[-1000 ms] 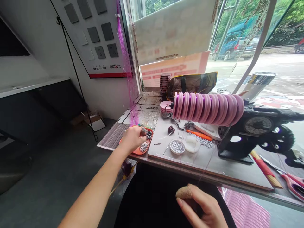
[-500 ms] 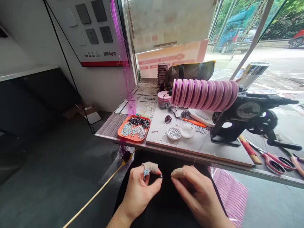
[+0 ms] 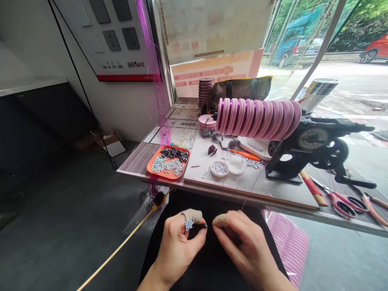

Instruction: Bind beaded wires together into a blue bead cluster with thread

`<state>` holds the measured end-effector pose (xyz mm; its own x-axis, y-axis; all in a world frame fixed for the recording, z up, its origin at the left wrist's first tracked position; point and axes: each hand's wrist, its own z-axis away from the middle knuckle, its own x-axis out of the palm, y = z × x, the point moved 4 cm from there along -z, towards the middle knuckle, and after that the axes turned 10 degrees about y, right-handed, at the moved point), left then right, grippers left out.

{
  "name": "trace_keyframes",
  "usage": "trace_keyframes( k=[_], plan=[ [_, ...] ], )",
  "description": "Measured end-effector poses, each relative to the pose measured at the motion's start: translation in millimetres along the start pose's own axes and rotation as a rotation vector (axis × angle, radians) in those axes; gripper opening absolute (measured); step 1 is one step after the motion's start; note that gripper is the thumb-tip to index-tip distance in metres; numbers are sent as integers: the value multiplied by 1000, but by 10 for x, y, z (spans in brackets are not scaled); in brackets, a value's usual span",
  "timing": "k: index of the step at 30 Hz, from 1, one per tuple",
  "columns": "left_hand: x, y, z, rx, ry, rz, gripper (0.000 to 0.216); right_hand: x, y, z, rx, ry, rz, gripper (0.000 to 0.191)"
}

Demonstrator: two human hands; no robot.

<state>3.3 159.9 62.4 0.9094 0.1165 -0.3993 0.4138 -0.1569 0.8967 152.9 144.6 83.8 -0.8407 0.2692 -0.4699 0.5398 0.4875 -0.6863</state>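
Between my left hand's fingertips I pinch one visible dark bead, partly hidden; my right hand's fingertips press together, anything between them too fine to make out. Beyond my left, one orange tray holds three bead heaps.

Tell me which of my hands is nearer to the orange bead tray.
Left. Your left hand is in front of the orange bead tray, slightly to its right; your right hand is also in front, but farther right.
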Motion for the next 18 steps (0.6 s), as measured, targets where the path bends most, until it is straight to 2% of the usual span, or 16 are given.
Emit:
trace_keyframes(
  k=[7, 12, 14, 18],
  plan=[
    [-12, 138, 26, 123, 28, -17, 11, 90, -61, 27, -104, -49, 96, 16],
    [11, 253, 8, 206, 28, -2, 17, 150, -49, 61, -102, -95, 149, 21],
    [22, 229, -6, 132, 3, 29, 14, 144, -23, 66, -91, -109, 135, 22],
    [38, 62, -11, -134, -88, 124, 17, 120, 32, 75, -36, -138, 89, 21]
  ],
)
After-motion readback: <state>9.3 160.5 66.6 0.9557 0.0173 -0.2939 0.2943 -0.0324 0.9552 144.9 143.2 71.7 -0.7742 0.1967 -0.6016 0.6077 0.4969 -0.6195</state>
